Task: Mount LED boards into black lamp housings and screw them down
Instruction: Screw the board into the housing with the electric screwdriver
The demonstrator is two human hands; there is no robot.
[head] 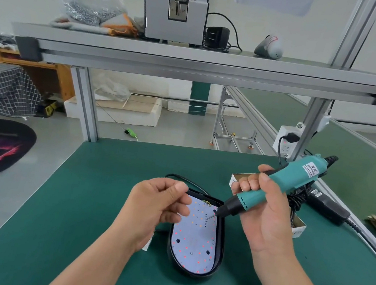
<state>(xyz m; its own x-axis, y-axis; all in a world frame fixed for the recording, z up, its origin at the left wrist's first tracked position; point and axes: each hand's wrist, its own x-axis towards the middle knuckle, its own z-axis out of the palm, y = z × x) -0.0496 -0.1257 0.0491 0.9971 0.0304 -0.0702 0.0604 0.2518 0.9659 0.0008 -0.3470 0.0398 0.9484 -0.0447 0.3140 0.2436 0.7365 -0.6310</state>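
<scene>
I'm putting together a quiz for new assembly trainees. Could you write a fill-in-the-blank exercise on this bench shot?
1. The right hand grips an electric ___.
2. The LED board lies inside a ___ housing.
3. The housing sits on a ___ mat.

Missing words: screwdriver; black; green.
</scene>
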